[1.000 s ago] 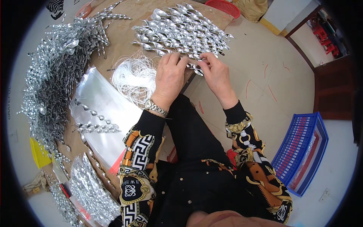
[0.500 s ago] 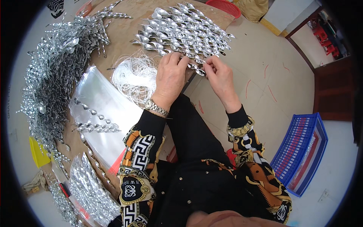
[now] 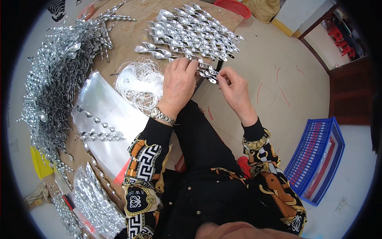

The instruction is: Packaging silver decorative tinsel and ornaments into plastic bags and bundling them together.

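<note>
Several silver twisted spiral strips (image 3: 206, 71) lie bunched at the table's right edge, their ends jutting past it. My left hand (image 3: 180, 81) is closed over them, with its fingers curled and the palm down. Thumb and forefinger of my right hand (image 3: 234, 89) pinch together right at the strips' free ends; whether a thin thread is between them is too small to tell. Just beyond my hands lies a row of more silver spirals (image 3: 195, 32), side by side. A tangled hank of white string (image 3: 139, 83) rests left of my left hand.
Along the table's (image 3: 131, 36) left side is a large heap of silver spirals (image 3: 55, 83). Clear plastic bags (image 3: 107, 115) lie nearer, with two loose spirals on top. A filled bag of spirals (image 3: 95, 199) is at the near left. A blue basket (image 3: 314, 159) stands at right.
A small group of spirals has come apart from the far row, toward me, under my left hand. My right hand has shifted slightly right and nearer.
</note>
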A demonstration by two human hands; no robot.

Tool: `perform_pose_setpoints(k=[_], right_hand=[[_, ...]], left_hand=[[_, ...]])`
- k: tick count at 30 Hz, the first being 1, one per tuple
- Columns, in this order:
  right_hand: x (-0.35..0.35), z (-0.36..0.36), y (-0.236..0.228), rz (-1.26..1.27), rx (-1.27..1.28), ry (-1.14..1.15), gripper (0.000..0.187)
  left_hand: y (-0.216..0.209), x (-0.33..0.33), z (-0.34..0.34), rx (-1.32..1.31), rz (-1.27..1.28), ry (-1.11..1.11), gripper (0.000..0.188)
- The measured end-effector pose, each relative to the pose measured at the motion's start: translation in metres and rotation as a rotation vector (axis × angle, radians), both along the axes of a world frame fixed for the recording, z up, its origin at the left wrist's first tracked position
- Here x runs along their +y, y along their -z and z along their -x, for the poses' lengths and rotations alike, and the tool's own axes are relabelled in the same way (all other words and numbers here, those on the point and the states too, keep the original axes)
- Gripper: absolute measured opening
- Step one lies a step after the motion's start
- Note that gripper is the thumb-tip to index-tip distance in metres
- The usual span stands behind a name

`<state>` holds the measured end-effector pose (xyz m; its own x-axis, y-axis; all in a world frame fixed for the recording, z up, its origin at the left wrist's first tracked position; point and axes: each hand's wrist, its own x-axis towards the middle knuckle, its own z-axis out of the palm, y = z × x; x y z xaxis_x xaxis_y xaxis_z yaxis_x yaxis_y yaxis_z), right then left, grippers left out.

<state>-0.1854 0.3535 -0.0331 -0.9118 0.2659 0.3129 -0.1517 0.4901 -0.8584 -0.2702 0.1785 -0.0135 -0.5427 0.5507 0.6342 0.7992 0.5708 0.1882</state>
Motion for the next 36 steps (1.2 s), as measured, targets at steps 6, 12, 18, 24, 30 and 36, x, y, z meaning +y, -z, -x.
perform_pose_setpoints(k=[6,12,18,24,30,36], right_hand=[[0.002,0.004,-0.002,0.017,-0.045,-0.013,0.008],[0.002,0.003,0.0,0.016,-0.06,-0.023,0.008],[0.003,0.004,-0.002,0.012,-0.068,-0.082,0.011],[0.007,0.016,0.004,0.093,-0.003,0.025,0.014],[0.004,0.034,0.014,-0.227,0.18,0.163,0.013],[0.003,0.044,0.01,-0.269,0.189,0.214,0.011]], left_hand=[[0.002,-0.002,0.004,0.002,0.014,0.043,0.02],[-0.003,0.002,-0.002,-0.012,-0.014,-0.02,0.035],[0.0,-0.001,0.0,-0.003,0.098,-0.024,0.045],[0.004,-0.002,0.001,-0.056,0.11,-0.01,0.043],[0.005,-0.003,0.002,-0.063,0.109,-0.01,0.04],[0.006,-0.002,0.002,-0.067,0.117,-0.019,0.04]])
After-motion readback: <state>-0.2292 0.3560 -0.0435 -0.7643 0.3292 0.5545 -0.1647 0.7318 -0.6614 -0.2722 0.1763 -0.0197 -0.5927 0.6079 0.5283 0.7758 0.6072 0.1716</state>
